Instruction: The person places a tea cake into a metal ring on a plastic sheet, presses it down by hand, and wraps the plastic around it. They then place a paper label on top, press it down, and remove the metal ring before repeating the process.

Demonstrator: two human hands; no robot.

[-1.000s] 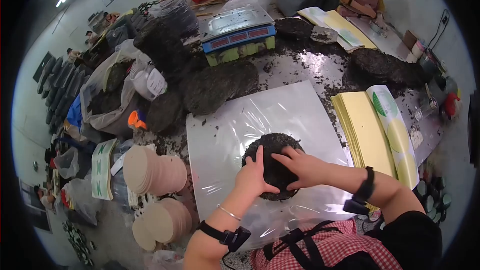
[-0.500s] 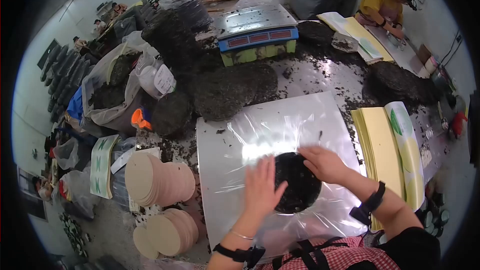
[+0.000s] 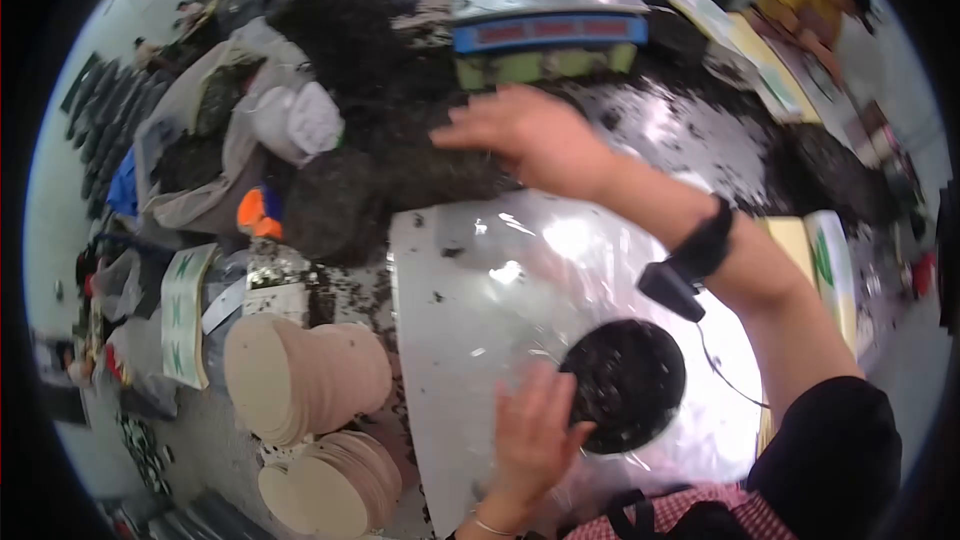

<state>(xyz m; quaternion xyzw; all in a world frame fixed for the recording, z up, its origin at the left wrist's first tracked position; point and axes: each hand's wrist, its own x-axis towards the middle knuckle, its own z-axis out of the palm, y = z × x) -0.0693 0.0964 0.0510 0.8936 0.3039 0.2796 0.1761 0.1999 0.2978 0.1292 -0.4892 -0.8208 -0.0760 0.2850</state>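
Note:
A round black cake of flaky material [image 3: 632, 385], resembling dried seaweed, lies on a clear plastic sheet [image 3: 460, 310] spread over the pale work surface. My left hand [image 3: 532, 435] rests flat at the cake's left edge, fingers stretched and thumb out, holding nothing. Far forward, my right hand [image 3: 535, 140] reaches over a pile of similar dark round cakes [image 3: 420, 155]; its fingers point left, apart and somewhat blurred, with nothing in them. Part of the pile is hidden behind that hand. A black band circles my right wrist, with a small device on it.
A scale [image 3: 550, 35] stands at the back. Stacked beige discs [image 3: 300, 380] are at left, near an orange object [image 3: 260, 212] and an open plastic bag of dark material [image 3: 160, 155]. Yellow printed sheets [image 3: 790, 245] lie at right; a person in yellow [image 3: 800, 5] works beyond.
My right hand has left the black cake and moved forward and left over the dark pile. My left hand stays at the cake's left edge. The whole view has shifted somewhat.

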